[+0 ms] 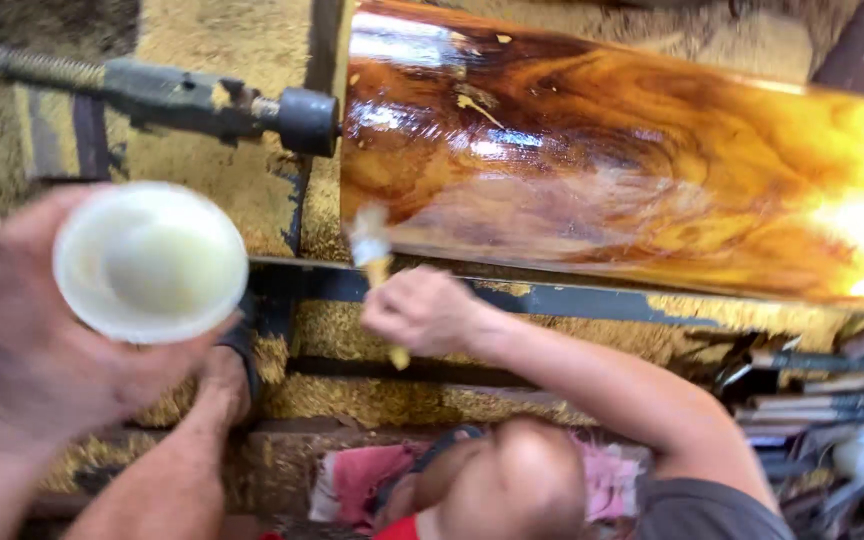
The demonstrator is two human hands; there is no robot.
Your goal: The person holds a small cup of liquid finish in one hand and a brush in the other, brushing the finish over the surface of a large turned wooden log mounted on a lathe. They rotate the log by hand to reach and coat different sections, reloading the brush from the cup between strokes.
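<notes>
**Head view, left to right.** The left hand (pixel 42 350) is at the far left, blurred. Its fingers are curled around a white plastic cup (pixel 150 262), which it holds mouth-up; the inside of the cup looks pale and creamy. Just below and right of the cup is the right hand (pixel 227 378), at the end of a forearm that rises from the bottom edge. A dark strap (pixel 245 345) sits on it. The cup hides most of this hand, so it cannot be told whether it is open or closed.

Above the cup, a dark metal threaded spindle (pixel 152 95) lies across the frame. Its round end sits close against the left end of the workpiece. Sawdust (pixel 222 40) covers the surfaces around it.

At centre, another person's hand (pixel 422 312) is closed around the handle of a small paintbrush (pixel 372 245). The pale bristles are at the lower left edge of the large wooden workpiece (pixel 602 160). This hand's arm comes from a grey sleeve (pixel 702 505) at lower right. The workpiece is glossy and wet-looking, amber to dark brown, with swirling grain. It lies well apart from the cup, above a dark metal rail (pixel 552 298).

A pink cloth (pixel 362 480) lies at bottom centre. Long dark tools (pixel 822 390) are stacked at the far right.
</notes>
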